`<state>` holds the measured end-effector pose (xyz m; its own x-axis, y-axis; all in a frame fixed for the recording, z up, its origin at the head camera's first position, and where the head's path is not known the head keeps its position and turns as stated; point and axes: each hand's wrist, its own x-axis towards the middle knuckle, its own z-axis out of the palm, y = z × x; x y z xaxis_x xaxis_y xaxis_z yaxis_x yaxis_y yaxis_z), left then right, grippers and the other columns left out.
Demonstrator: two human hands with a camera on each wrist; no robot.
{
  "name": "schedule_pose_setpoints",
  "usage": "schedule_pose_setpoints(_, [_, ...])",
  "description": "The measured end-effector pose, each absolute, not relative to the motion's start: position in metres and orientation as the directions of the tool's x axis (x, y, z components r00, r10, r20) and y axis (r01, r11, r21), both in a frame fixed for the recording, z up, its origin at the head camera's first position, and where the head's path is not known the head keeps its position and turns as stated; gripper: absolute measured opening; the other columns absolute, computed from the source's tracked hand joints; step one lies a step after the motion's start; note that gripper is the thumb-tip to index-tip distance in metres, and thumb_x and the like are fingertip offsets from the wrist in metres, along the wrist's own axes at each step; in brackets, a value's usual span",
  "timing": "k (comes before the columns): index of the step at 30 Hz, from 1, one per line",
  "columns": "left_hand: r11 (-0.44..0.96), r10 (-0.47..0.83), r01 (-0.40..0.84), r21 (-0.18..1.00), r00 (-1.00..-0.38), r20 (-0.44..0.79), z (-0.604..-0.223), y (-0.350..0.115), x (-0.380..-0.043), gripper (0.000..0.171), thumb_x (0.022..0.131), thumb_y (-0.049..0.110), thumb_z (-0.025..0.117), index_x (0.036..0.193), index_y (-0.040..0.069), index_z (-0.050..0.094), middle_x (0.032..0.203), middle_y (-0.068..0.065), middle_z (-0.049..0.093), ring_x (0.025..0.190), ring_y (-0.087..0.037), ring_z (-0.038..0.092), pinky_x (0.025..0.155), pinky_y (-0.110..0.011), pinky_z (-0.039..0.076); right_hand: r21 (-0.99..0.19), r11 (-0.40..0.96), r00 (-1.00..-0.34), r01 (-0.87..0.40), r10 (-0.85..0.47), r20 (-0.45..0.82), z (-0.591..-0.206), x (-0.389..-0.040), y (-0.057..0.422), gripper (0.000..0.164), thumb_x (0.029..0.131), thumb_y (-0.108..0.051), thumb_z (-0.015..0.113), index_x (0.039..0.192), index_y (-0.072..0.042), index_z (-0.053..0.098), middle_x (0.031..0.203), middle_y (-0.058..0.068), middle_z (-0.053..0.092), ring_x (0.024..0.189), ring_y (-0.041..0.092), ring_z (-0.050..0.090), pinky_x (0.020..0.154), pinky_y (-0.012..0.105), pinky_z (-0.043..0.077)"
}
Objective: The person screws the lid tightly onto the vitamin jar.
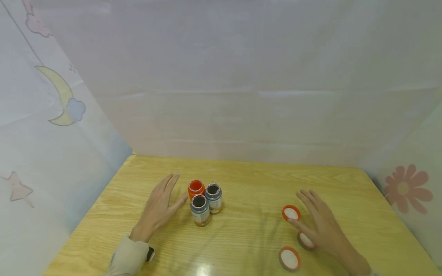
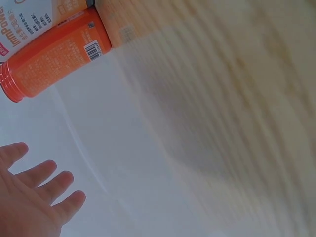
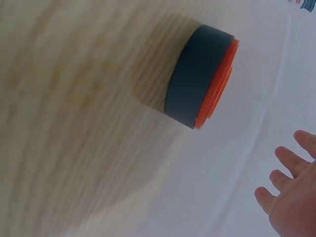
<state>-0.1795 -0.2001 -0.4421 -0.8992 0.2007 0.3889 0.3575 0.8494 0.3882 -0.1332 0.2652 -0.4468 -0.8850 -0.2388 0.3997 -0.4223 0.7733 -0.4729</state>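
Three uncapped bottles stand grouped left of the table's middle: an orange bottle (image 1: 195,188) behind, a grey bottle (image 1: 215,202) on the right and another grey bottle (image 1: 201,215) in front. My left hand (image 1: 157,211) is just left of them, fingers spread, holding nothing; the left wrist view shows a gap between it and the orange bottle (image 2: 64,57). On the right lie three lids: an orange lid (image 1: 291,213) and two dark lids with orange rims, one (image 1: 289,258) nearer and one (image 1: 305,240) partly covered by my right hand (image 1: 322,228). That hand hovers with extended fingers, holding nothing.
The wooden table (image 1: 248,191) carries everything. A pale curtain (image 1: 241,115) hangs along its back edge, with printed sheets (image 1: 41,153) on the left and right sides. A watch (image 1: 150,254) is on my left wrist, below the sleeve (image 1: 129,253).
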Motion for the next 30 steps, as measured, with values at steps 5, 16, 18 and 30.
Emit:
schedule_pose_setpoints(5, [0.848,0.205,0.357,0.392,-0.902,0.38,-0.443,-0.199,-0.176,0.073,0.094,0.045,0.063,0.154,0.013,0.034,0.155,-0.018,0.038,0.14,-0.041,0.039,0.112,-0.064,0.033,-0.484,0.773,-0.893,-0.411,-0.233,0.386,-0.45,-0.13,0.264,0.077,0.085,-0.032,0.078,0.149,-0.011,0.042,0.152,0.023,0.042,0.146,0.047,0.024,0.106,0.077,0.022])
schedule_pose_setpoints(16, [0.846,0.213,0.363,0.391,-0.902,0.376,-0.443,-0.198,-0.172,0.07,0.094,0.042,0.064,0.152,0.012,0.037,0.154,-0.019,0.039,0.14,-0.041,0.04,0.111,-0.063,0.035,-0.51,0.756,-0.896,-0.41,-0.229,0.381,-0.454,-0.123,0.262,0.075,0.084,-0.03,0.079,0.148,-0.014,0.044,0.151,0.019,0.043,0.148,0.042,0.024,0.108,0.075,0.022])
schedule_pose_setpoints(18, [0.845,0.217,0.366,0.391,-0.901,0.375,-0.443,-0.197,-0.171,0.07,0.094,0.042,0.064,0.151,0.011,0.038,0.154,-0.019,0.04,0.139,-0.041,0.04,0.111,-0.063,0.035,-0.525,0.75,-0.902,-0.403,-0.227,0.368,-0.454,-0.121,0.261,0.074,0.085,-0.031,0.078,0.148,-0.016,0.044,0.152,0.018,0.043,0.149,0.041,0.022,0.108,0.076,0.021])
schedule_pose_setpoints(30, [0.831,0.235,0.382,0.404,-0.9,0.367,-0.442,-0.197,-0.166,0.067,0.094,0.039,0.065,0.15,0.011,0.04,0.15,-0.021,0.044,0.137,-0.041,0.043,0.109,-0.064,0.037,-0.543,0.733,-0.902,-0.41,-0.238,0.36,-0.453,-0.114,0.257,0.068,0.083,-0.029,0.08,0.141,-0.009,0.051,0.146,0.019,0.049,0.144,0.047,0.028,0.102,0.077,0.027])
